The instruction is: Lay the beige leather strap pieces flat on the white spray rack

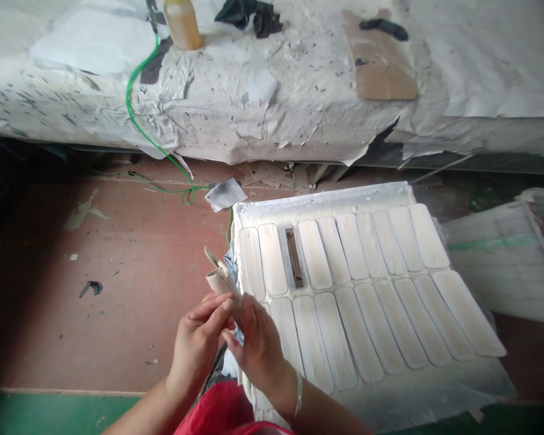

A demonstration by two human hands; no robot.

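Observation:
Both hands meet at the lower middle of the head view, just left of a board (321,196) covered with rows of pale, rounded strips (315,254). My left hand (204,332) pinches a beige, partly rolled piece (222,281) between thumb and fingers. Against the right side of the same piece, my right hand (256,341) is closed, with a pale band at its wrist. In the upper row, one place shows a narrow brown strip (294,257) with a grey surround.
A paper-covered table (299,115) runs across the back, bearing a bottle (182,24), brown cardboard (383,66) and black scraps. A green cord (129,99) hangs down to the reddish floor (131,290). At the right stands a pale, crate-like object (508,254).

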